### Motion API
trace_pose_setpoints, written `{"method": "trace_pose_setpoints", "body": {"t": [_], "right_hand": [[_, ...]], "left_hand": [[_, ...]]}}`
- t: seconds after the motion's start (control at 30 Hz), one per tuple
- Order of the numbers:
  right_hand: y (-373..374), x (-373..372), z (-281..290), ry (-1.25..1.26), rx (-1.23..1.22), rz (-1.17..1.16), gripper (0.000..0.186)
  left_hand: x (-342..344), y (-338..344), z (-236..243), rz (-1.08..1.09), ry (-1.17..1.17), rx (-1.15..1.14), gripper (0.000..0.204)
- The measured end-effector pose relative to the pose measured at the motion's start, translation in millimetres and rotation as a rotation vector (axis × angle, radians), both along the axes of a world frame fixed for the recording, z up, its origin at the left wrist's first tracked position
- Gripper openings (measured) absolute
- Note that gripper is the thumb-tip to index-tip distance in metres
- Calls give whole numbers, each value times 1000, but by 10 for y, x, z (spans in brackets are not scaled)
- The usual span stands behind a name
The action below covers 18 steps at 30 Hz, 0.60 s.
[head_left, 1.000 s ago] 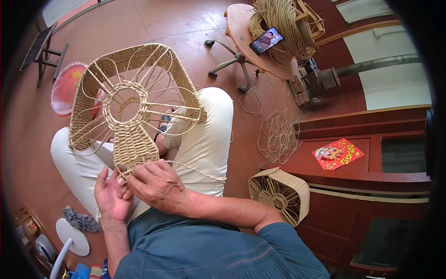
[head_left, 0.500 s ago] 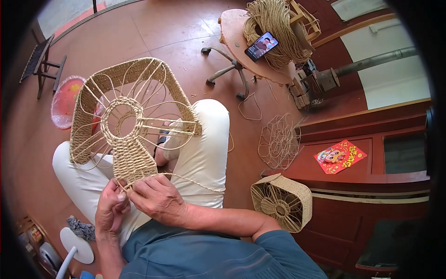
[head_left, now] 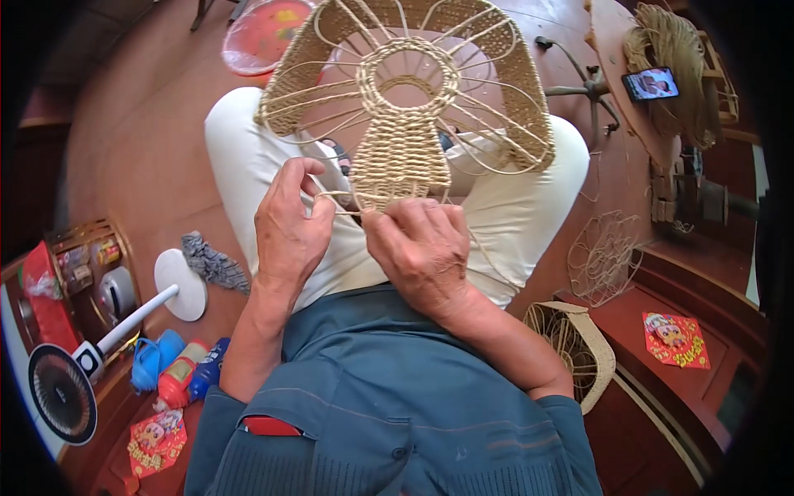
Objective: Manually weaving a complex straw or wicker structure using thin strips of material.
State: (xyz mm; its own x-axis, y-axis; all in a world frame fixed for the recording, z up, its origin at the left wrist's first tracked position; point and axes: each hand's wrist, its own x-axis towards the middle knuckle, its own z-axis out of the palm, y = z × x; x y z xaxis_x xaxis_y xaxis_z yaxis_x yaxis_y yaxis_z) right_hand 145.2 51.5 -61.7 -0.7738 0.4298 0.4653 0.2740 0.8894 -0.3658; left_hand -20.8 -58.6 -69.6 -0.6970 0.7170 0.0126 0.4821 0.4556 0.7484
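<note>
Across both knees, in the head view, lies the woven basket. Its central ring connects to the outer wall by looped spokes. A densely woven panel extends from the ring toward the person's torso.

Left hand: located just left of the panel's near end. The fingers are partly bent; index finger and thumb stand slightly apart. A thin strand spans from the thumb area to the panel. Whether the fingers grip this strand cannot be told.

Right hand: located at the panel's near end. The fingers are curled and closed on the panel edge; the fingertips are partly hidden. A loose cord lies over the right trouser leg, near the basket's right side.

Surrounding items, relative to the basket:
- Beyond its left side: a red basin covered with clear film.
- Right: a coiled rope bundle on a table, with a lit phone against the bundle.
- Right and nearer the torso: a wire tangle, then a second basket.
- Left and nearer the torso: a grey cloth and a white fan.
</note>
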Motion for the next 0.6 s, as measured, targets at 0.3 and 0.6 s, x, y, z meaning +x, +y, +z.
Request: {"method": "trace_pose_setpoints", "body": {"t": [0.3, 0.6], "right_hand": [[21, -1, -22, 18, 61, -20, 12], [40, -6, -21, 30, 5, -7, 13]], "left_hand": [[-1676, -1982, -275, 342, -22, -81, 26], [-2573, -2792, -254, 639, 593, -1025, 57]]}}
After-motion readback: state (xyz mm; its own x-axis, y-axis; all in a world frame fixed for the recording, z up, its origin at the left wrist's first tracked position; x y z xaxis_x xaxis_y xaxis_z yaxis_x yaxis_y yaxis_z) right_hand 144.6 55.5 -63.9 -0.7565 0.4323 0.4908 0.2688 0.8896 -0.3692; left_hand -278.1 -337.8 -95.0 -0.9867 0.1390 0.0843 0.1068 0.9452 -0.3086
